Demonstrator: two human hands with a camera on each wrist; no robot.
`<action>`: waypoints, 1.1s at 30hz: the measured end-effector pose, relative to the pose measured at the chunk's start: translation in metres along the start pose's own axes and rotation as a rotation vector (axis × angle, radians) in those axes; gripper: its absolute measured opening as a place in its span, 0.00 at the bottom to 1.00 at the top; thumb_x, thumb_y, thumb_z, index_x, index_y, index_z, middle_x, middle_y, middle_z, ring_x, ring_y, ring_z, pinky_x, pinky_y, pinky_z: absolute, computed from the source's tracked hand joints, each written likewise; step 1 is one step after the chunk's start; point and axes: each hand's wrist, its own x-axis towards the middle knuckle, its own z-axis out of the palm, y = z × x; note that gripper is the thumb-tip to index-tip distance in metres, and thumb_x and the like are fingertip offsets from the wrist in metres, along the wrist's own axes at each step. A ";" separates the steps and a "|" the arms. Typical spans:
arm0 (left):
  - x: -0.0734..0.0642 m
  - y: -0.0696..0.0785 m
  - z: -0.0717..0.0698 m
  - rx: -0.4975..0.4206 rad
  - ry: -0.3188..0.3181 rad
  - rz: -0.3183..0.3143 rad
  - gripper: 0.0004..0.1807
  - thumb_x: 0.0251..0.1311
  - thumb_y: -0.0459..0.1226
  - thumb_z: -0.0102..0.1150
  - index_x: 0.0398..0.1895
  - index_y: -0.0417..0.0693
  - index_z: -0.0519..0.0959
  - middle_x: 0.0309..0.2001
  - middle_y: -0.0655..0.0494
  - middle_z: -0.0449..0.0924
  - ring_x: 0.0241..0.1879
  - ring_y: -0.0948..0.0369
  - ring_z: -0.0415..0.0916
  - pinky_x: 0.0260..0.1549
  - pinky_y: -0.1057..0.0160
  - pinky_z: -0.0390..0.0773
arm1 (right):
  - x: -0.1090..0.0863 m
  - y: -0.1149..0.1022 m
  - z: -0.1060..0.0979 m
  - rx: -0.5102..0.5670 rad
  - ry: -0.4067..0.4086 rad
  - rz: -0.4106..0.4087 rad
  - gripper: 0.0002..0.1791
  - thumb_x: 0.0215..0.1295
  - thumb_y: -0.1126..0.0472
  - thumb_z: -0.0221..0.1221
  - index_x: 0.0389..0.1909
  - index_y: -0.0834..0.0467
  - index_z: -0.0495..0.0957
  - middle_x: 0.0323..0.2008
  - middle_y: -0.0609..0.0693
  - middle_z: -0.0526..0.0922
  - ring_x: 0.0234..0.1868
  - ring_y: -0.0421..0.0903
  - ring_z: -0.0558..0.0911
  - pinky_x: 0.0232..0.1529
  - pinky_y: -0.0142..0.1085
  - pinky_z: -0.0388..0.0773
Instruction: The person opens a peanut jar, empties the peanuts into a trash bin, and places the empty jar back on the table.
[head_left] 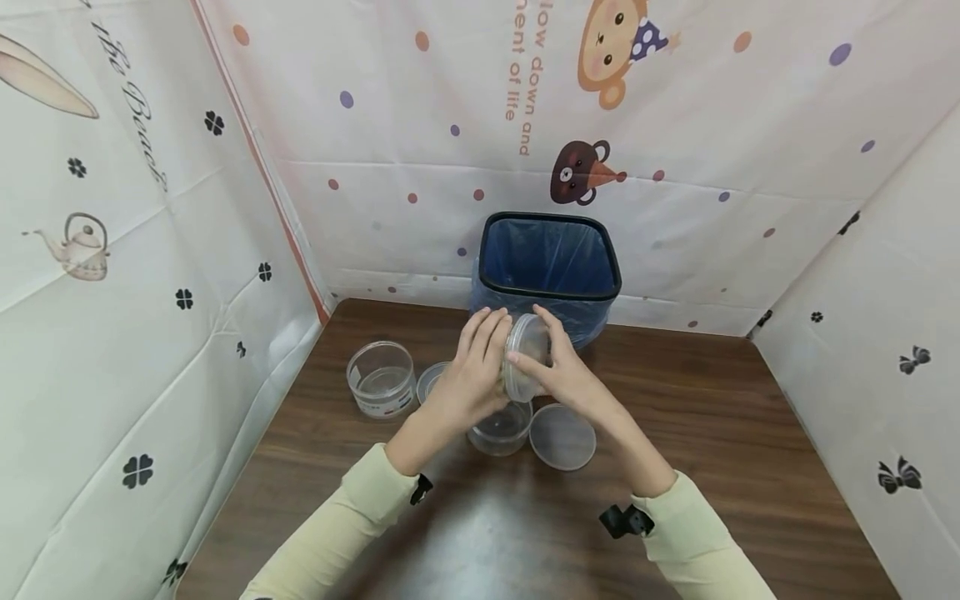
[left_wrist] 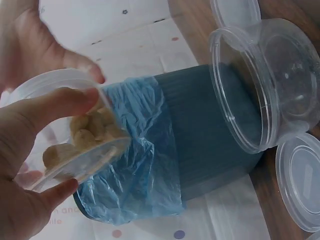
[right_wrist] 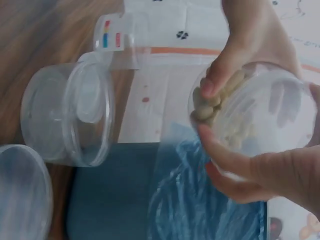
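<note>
My left hand (head_left: 468, 379) and right hand (head_left: 573, 379) hold a clear plastic jar (left_wrist: 107, 150) between them, over the table near the bin. The jar is tipped on its side. Its translucent lid (head_left: 533, 354) faces the right hand. Pale tan, nut-like pieces (right_wrist: 204, 109) lie inside, against the wall; their exact kind is unclear. The left fingers and thumb curl round the jar's body. Fingers and thumb of the right hand grip the lid's edge. Whether the lid is loose cannot be told.
Behind the hands stands a bin (head_left: 615, 279) with a blue liner. Below them is an uncovered clear jar (head_left: 498, 433), a round lid (head_left: 562, 437) to its right. Another uncovered jar (head_left: 381, 385) stands left, near a partly hidden lid (head_left: 427, 382). Printed cloth surrounds the wooden table (head_left: 697, 433).
</note>
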 end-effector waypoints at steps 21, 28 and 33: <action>0.002 -0.008 -0.010 -0.265 -0.056 -0.045 0.67 0.22 0.44 0.90 0.70 0.31 0.60 0.67 0.36 0.67 0.68 0.41 0.61 0.71 0.46 0.61 | -0.001 -0.002 -0.003 -0.465 0.033 -0.523 0.55 0.41 0.55 0.81 0.72 0.51 0.62 0.74 0.61 0.57 0.72 0.65 0.60 0.62 0.65 0.69; -0.001 -0.006 -0.005 -0.296 -0.129 -0.036 0.69 0.19 0.47 0.91 0.69 0.29 0.61 0.66 0.36 0.68 0.67 0.40 0.63 0.70 0.44 0.62 | -0.003 0.013 -0.009 -0.556 -0.040 -0.681 0.53 0.38 0.55 0.80 0.69 0.54 0.65 0.73 0.63 0.58 0.72 0.66 0.59 0.64 0.66 0.66; -0.004 -0.007 -0.005 -0.375 -0.221 -0.091 0.69 0.21 0.45 0.91 0.71 0.30 0.60 0.67 0.37 0.68 0.68 0.40 0.61 0.68 0.43 0.64 | -0.006 0.018 -0.012 -0.605 -0.081 -0.737 0.53 0.38 0.55 0.80 0.69 0.53 0.66 0.74 0.62 0.57 0.73 0.64 0.57 0.64 0.66 0.66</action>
